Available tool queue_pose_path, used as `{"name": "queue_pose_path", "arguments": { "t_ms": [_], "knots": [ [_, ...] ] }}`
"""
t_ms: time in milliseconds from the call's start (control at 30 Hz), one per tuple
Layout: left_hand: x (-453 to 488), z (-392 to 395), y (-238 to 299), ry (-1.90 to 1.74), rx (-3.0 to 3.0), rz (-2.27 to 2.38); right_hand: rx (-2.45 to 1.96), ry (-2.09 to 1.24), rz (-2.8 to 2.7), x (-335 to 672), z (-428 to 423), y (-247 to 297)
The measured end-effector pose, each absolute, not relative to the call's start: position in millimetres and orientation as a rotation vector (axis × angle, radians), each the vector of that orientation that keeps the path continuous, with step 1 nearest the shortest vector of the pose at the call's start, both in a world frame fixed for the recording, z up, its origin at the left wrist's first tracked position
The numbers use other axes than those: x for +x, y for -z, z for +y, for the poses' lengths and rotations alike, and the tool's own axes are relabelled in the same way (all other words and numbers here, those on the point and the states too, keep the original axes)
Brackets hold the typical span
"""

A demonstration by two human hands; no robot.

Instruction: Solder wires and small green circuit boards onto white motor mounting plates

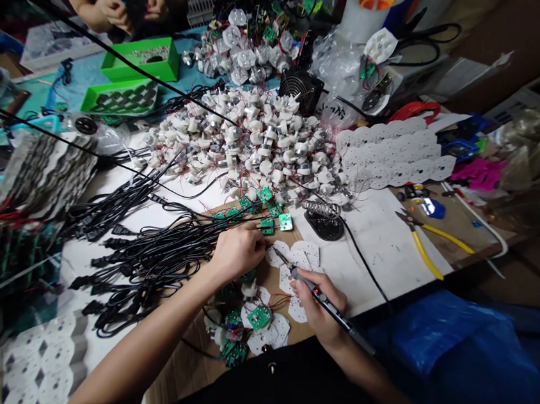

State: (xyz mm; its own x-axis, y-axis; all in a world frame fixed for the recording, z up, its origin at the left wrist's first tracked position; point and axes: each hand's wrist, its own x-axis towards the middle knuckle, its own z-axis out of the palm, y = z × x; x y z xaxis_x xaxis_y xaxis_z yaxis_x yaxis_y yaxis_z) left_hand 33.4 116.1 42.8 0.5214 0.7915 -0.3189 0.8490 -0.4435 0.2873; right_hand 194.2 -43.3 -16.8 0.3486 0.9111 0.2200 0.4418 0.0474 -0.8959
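My right hand (320, 305) grips a soldering iron (328, 304) like a pen, with its tip up and to the left over white scalloped plates (307, 254). My left hand (240, 250) is curled closed just left of that tip, its fingertips turned away, so whatever they hold is hidden. Small green circuit boards (285, 221) lie just beyond it on brown cardboard. Closer to my body, more white plates (269, 334) carry a green board (259, 317) and thin red wires.
Black power cords (145, 260) spread to the left. A heap of white motors (253, 133) fills the middle. A coiled iron stand (324, 217) and yellow-handled pliers (424, 247) lie at right. Across the table, another person's hands (115, 12) work behind a green tray (139, 60).
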Motion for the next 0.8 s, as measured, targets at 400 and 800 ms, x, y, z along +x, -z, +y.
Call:
{"name": "queue_pose_path", "arguments": {
  "t_ms": [400,800],
  "knots": [
    [34.3,120.2,-47.8,0.237,2.382,1.298,-1.584,-0.573,-1.260,194.3,-43.6,16.8],
    [33.1,119.1,-49.4,0.283,2.365,1.258,-1.581,-0.573,-1.226,194.7,-46.7,16.4]
  ]
}}
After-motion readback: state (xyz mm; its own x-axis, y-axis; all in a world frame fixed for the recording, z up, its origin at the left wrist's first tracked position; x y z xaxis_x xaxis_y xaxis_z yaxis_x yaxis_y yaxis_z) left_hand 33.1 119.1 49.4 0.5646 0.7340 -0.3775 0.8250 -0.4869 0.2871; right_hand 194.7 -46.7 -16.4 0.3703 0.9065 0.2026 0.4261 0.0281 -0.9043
